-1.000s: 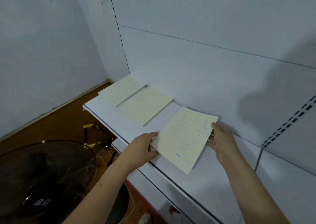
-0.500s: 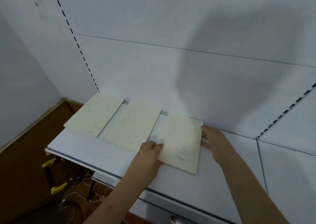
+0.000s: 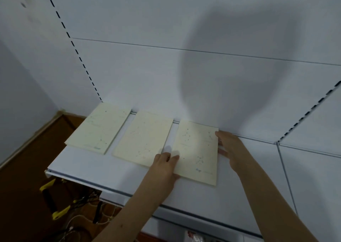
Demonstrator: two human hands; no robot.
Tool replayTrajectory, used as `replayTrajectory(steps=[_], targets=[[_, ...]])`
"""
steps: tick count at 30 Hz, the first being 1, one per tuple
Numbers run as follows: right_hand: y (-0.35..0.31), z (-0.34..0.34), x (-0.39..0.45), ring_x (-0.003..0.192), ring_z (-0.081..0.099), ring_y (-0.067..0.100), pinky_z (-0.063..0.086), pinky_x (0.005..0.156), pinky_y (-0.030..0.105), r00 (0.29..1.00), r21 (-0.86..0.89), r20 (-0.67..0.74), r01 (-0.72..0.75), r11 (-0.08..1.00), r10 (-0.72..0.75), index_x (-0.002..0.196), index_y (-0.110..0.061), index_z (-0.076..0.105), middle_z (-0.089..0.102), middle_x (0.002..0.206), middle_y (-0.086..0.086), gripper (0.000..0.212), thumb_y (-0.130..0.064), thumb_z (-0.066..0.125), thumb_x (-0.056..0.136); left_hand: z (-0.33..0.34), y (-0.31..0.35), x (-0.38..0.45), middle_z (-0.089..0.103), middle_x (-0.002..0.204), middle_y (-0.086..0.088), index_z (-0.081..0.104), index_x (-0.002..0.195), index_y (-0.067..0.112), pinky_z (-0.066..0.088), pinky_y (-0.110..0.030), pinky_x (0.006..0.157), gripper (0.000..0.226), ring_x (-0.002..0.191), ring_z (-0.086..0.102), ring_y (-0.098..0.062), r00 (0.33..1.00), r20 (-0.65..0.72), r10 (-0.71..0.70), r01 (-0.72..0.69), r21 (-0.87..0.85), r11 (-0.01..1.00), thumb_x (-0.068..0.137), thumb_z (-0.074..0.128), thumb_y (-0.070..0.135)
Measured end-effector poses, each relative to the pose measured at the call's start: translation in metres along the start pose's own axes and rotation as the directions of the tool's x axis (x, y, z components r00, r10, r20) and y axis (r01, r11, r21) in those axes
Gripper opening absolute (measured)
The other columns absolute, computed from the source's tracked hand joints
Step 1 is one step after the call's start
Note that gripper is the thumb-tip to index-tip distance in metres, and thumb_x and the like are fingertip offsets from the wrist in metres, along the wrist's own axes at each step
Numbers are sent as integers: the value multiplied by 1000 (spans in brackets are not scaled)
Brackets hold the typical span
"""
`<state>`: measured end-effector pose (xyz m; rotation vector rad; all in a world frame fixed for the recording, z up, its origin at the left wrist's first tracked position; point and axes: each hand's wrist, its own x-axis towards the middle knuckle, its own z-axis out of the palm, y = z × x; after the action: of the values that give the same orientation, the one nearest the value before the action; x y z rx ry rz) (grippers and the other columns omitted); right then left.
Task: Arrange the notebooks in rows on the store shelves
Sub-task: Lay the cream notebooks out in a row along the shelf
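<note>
fingers of both hands bracket the third notebook (image 3: 197, 152), which lies flat on the white shelf (image 3: 88, 166). left hand (image 3: 165, 165) presses nearly straight fingers on its near left edge; right hand (image 3: 231, 147) rests relaxed, straight fingers against its right edge, gripping nothing. its long axis runs front to back. left of it lie the middle notebook (image 3: 144, 139) and the far-left notebook (image 3: 100, 128), apart, long axes roughly parallel.

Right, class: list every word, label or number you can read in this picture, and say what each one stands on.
None can be read.
Right notebook: small blue script near the front edge, too blurred to read.
Left notebook: similar blue mark, too blurred.
Middle notebook: only faint dots and lines.
</note>
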<state>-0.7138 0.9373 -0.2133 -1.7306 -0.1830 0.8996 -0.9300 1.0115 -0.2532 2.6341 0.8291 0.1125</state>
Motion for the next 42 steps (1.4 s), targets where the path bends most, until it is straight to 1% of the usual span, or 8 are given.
replayTrajectory(steps=[3, 6, 10, 14, 18, 27, 32, 42], targets=[[3, -2, 3, 108, 60, 28, 44, 106, 47, 998, -148, -38, 52, 988, -58, 99, -13, 66, 64, 122, 12, 18, -23, 51, 99, -17, 7, -1, 10, 164, -7, 15, 157, 22, 24, -32, 118, 72, 148, 17, -24, 995, 97, 13, -13, -1, 1000, 99, 56, 29], [0, -17, -2, 134, 44, 24, 30, 113, 33, 968, -340, -142, 148, 929, -206, 140, -14, 50, 47, 147, 5, 47, -39, 47, 101, -35, 29, 7, 7, 165, -1, 12, 158, 26, 26, -32, 118, 72, 150, 10, -18, 995, 51, 85, -85, -3, 996, 99, 49, 45], [-8, -60, -19, 140, 36, 18, 23, 112, 25, 888, -437, -216, 284, 854, -406, 149, -15, 40, 39, 154, 3, 56, -46, 40, 102, -30, 77, 33, 15, 164, 3, 18, 157, 27, 20, -25, 116, 69, 149, 14, -13, 976, -48, 213, -216, -73, 974, 99, 44, 53], [-14, -139, -48, 139, 36, 15, 18, 109, 14, 779, -512, -330, 327, 794, -533, 147, -10, 39, 41, 152, 5, 56, -44, 38, 103, 9, 155, 47, 10, 165, 4, 13, 157, 28, 12, -26, 118, 71, 150, 9, -13, 935, 27, 353, -347, -127, 929, 98, 39, 58], [-1, -248, -82, 148, 20, 17, 15, 123, 38, 705, -624, -401, 257, 738, -584, 154, -17, 27, 25, 161, 2, 65, -54, 30, 101, 46, 252, 37, 9, 165, 6, 13, 157, 28, 16, -35, 123, 70, 151, 7, -12, 864, 86, 496, -474, -192, 859, 98, 37, 58], [37, -528, -193, 150, 13, 16, 8, 120, 32, 585, -771, -458, 113, 626, -670, 156, -18, 22, 20, 162, 1, 69, -58, 25, 99, 135, 512, -15, 13, 165, 6, 16, 156, 30, 17, -33, 121, 68, 151, 11, -15, 742, 95, 664, -648, -154, 746, 98, 32, 61], [68, -668, -241, 150, 15, 19, 9, 120, 32, 559, -759, -530, 22, 650, -638, 155, -14, 23, 21, 162, 4, 72, -58, 25, 98, 183, 642, -47, 9, 165, 9, 12, 157, 32, 9, -27, 118, 67, 152, 5, -11, 668, 171, 724, -700, -187, 689, 99, 31, 60], [105, -889, -260, 149, 17, 20, 12, 119, 32, 444, -710, -675, -172, 683, -590, 155, -15, 23, 23, 162, 3, 67, -55, 28, 101, 281, 848, -15, 14, 165, 7, 10, 157, 33, 21, -39, 122, 70, 151, 12, -12, 513, 229, 827, -800, -221, 558, 96, 24, 64]])
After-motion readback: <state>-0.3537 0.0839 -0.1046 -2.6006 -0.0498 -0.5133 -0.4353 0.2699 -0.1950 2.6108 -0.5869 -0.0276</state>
